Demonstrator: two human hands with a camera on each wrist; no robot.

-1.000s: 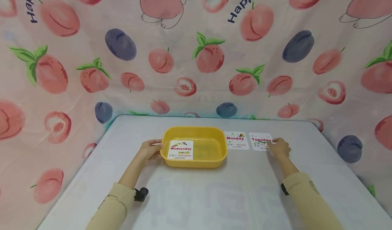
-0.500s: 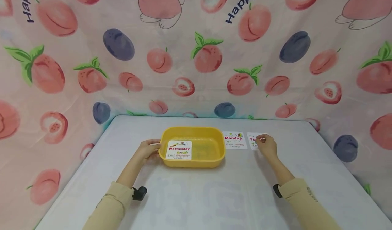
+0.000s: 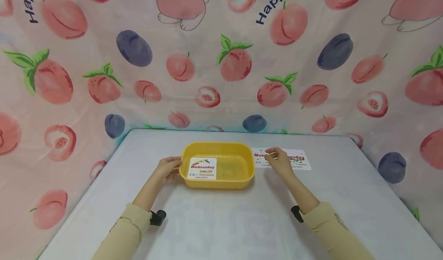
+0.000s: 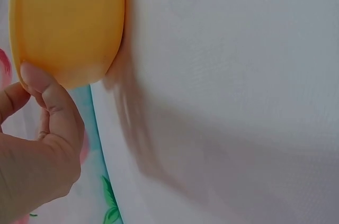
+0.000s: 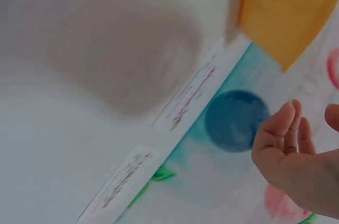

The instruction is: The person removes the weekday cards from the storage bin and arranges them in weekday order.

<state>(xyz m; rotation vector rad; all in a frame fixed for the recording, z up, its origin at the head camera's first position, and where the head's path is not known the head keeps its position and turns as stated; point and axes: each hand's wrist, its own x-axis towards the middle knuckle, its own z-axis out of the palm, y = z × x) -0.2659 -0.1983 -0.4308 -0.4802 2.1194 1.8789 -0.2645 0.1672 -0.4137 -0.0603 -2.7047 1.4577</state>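
Observation:
My left hand point(image 3: 167, 169) pinches the left rim of a yellow plastic tray point(image 3: 218, 184); in the left wrist view the thumb point(image 4: 36, 77) lies on the rim. Inside the tray, at its left, is a white Wednesday card point(image 3: 202, 174). Two more cards lie flat right of the tray: the Monday card point(image 3: 257, 162) beside it, then the Tuesday card point(image 3: 302, 162). My right hand point(image 3: 281, 163) is over these two, covering part of each in the head view. Its fingers are loosely bent with nothing between them, as the right wrist view shows.
A white-covered table point(image 3: 221, 225) bears the tray and cards. Behind it hangs a pink cloth point(image 3: 207, 117) printed with peaches and plums. Each wrist carries a small black device, such as the one on the left wrist point(image 3: 157, 217).
My right hand has moved left from the Tuesday card's right edge to between the Tuesday and Monday cards. The left hand stays at the tray, which has not moved on the table.

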